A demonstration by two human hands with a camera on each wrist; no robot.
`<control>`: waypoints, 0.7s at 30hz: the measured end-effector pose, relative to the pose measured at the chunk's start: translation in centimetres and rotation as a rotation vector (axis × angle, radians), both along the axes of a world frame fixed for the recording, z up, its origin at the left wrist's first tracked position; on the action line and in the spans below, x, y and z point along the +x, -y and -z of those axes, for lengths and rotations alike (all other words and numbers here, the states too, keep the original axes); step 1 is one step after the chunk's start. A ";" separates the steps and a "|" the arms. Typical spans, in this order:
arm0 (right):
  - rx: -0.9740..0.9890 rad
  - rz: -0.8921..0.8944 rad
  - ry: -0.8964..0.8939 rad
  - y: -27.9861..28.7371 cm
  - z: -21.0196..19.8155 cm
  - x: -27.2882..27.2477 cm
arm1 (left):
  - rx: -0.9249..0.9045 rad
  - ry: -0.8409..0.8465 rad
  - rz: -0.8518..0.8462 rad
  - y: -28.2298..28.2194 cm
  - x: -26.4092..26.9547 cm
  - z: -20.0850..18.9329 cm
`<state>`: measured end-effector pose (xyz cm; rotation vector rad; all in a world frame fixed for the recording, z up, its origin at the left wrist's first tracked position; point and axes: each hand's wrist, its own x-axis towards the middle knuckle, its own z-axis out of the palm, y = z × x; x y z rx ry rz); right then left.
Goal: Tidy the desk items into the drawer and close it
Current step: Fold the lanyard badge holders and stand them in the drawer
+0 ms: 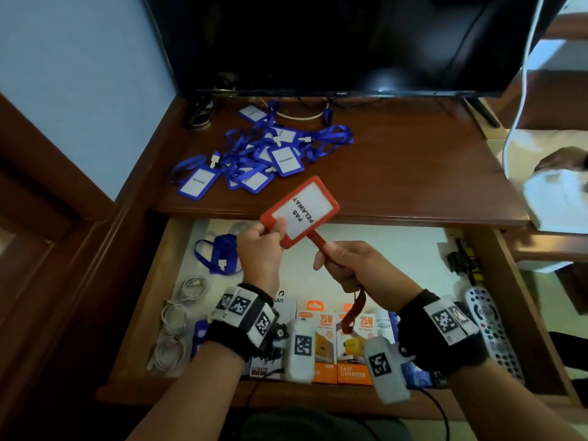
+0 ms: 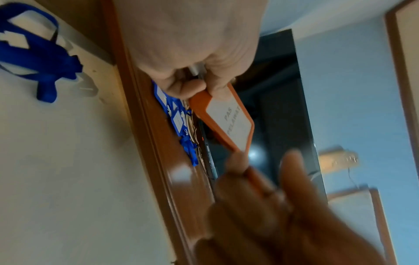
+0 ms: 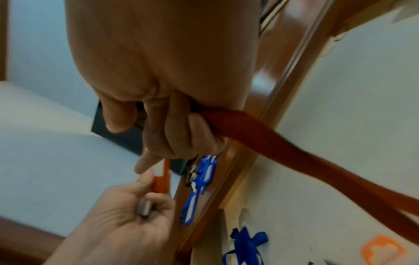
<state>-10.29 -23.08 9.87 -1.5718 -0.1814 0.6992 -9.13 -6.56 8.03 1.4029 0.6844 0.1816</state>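
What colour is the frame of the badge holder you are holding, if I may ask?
The badge holder has an orange-red frame, clearest in the head view.

Dim, warm indoor light; wide-angle bending at edges, glare on the screen, blurred wrist views.
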 end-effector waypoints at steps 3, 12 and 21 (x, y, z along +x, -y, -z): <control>-0.131 -0.077 0.138 -0.8 -1.3 0.0 | 0.310 0.081 0.083 0.6 -0.7 0.3; -0.398 -0.179 0.398 1.7 -3.7 3.2 | 0.522 0.024 0.896 -1.6 -2.0 1.3; 0.158 0.147 0.012 1.5 0.0 2.3 | -0.387 0.218 0.659 -1.0 -2.3 -1.4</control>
